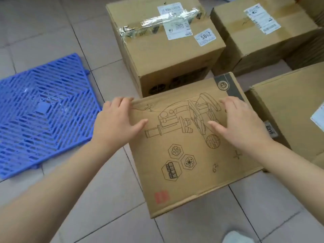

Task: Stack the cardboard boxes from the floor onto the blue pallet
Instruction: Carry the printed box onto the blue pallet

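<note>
A flat cardboard box printed with a microscope drawing lies on the tiled floor right in front of me. My left hand rests at its far left corner, fingers curled over the far edge and thumb on the top. My right hand lies spread on the top near the far right side; whether it grips the box is unclear. The blue plastic grid pallet lies bare on the floor to the left of the box.
A taller taped box with labels stands just behind the microscope box. Another labelled box sits at the back right, and a large box is close on the right. My foot shows at the bottom edge.
</note>
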